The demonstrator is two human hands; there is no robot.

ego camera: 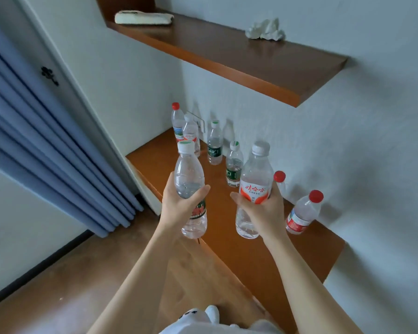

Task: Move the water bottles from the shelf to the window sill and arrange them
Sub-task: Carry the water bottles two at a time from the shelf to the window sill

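Fingers of the left hand [176,210] are curled round the middle of a clear bottle [190,174] with a white cap. The thumb crosses its front just above a dark green and red label, and the other fingers wrap behind. The bottle stands nearly upright, tipped a little left, with its base over the front edge of the lower wooden shelf [263,256].

The right hand [266,210] grips a second clear bottle [255,172] the same way. Its thumb lies across the lower part of an orange-red label with white characters, and the fingers close round the far side. This bottle also has a white cap and stands upright. Whether its base rests on the wood or hangs just above it cannot be told. The two held bottles are near each other but apart.

Six more bottles stand on the lower shelf:
- At the back corner, a red-capped bottle [176,121] stands just beside a white-capped one [191,133].
- Further right are two green-labelled bottles [214,143] [234,165].
- Behind the right hand, another red cap [279,176] shows.
- To the right of that hand stands a red-labelled bottle [302,213].

On the upper shelf [251,54] lie a folded cloth [143,18] and a crumpled white wad [264,30]. A blue curtain [46,145] hangs on the left.
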